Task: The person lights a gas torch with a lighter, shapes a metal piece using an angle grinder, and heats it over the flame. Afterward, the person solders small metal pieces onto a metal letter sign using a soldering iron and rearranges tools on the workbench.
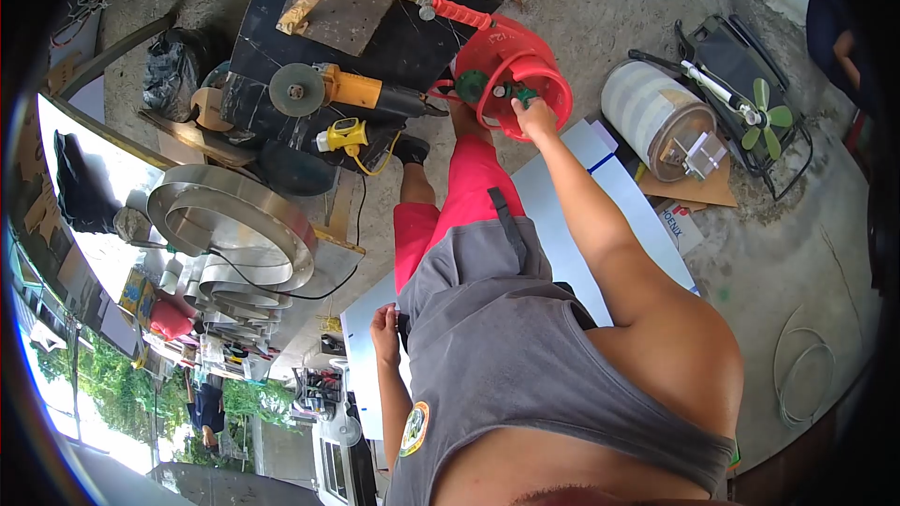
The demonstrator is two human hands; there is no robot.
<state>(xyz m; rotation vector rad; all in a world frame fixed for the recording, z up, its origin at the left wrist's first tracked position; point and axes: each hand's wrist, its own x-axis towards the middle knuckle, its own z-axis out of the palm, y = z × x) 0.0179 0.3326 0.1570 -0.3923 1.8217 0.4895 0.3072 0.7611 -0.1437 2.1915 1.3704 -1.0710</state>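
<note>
My right hand (536, 121) reaches out to a red gas cylinder (542, 54) and is closed on the green valve (517, 94) inside its collar ring. Most of the valve is covered by my fingers. A blowtorch with a red handle (461, 14) lies with its tip pointing away to the left of the cylinder. Beside my hip hangs my left hand (384, 335), its fingers curled; whatever they hold, if anything, is too small to make out.
An angle grinder (352, 91) and a yellow plug connector (345, 136) lie on the black board (258, 33) at the left. Curled metal strips (230, 211) stand nearer. To the right are a striped drum (647, 112), a green fan (767, 117) and a wire coil (804, 379). Another person (830, 23) is at the upper right.
</note>
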